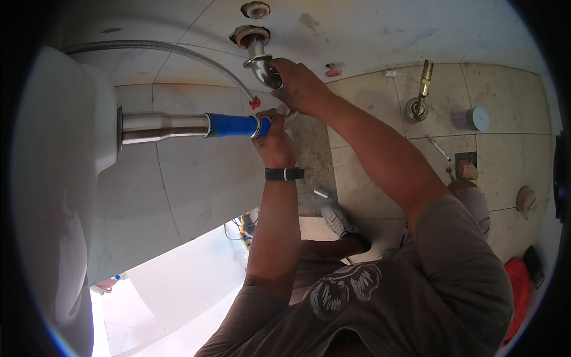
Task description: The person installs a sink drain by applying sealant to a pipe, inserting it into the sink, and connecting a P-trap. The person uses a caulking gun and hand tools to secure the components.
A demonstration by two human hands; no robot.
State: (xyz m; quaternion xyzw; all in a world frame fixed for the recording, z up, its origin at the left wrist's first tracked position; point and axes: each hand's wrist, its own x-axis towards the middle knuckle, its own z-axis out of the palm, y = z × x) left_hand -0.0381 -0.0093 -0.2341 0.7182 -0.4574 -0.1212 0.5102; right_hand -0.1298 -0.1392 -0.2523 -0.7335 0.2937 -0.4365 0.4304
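Observation:
A metal drain pipe (160, 126) runs sideways from the white basin (65, 119) at the left. Blue wrapping (232, 125) covers its far section, with a metal ring (257, 126) at the end. There my left hand (275, 146) is closed around the pipe, thumb uppermost and most fingers hidden behind. A shiny curved pipe elbow (264, 72) comes out of a rough wall hole (250, 37). My right hand (300, 89) wraps its lower end, its fingertips partly out of sight. A pale curved piece (290, 118) shows between the two hands; what it is I cannot make out.
A braided hose (172, 46) with a red end (255, 102) arches above the pipe. On the tiles at the right are a brass fitting (426, 80) over a round drain, a white-lidded can (477, 119) and a thin white tube (439, 147). A shoe (337, 220) shows below.

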